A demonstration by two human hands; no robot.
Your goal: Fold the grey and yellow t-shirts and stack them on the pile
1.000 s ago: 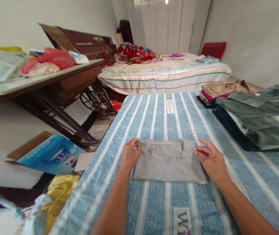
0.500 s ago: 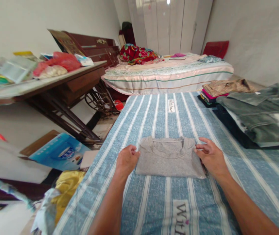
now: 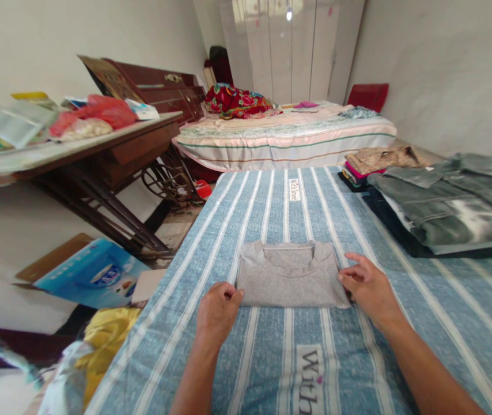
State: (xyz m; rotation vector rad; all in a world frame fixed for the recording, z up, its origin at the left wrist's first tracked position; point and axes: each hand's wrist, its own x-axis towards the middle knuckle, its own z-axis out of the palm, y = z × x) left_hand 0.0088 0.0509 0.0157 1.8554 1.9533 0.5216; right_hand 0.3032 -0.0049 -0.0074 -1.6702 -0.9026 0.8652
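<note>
A grey T-shirt point(image 3: 289, 282), folded into a flat rectangle with its neckline at the far side, lies on a blue-and-white striped bedspread point(image 3: 263, 202). At the shirt's near left corner, my left hand point(image 3: 219, 308) is closed, thumb and forefinger pinched at the edge. Opposite it, my right hand point(image 3: 369, 288) holds the right edge between thumb and fingertips, its forefinger raised a little. Whatever fabric lies inside the pinches is mostly hidden by the fingers.
Folded grey-green denim point(image 3: 457, 202) lies on dark cloth at the right, beside a small pile of folded clothes point(image 3: 384, 158). A cluttered sewing-machine table point(image 3: 151, 124) stands left; below it are a blue box point(image 3: 99, 271) and yellow cloth point(image 3: 110, 334). Another bed point(image 3: 284, 138) is behind.
My left hand has slid toward me along the shirt's left edge, to its near corner. My right hand has moved slightly down its edge. The shirt keeps its folded shape; the view has shifted slightly.
</note>
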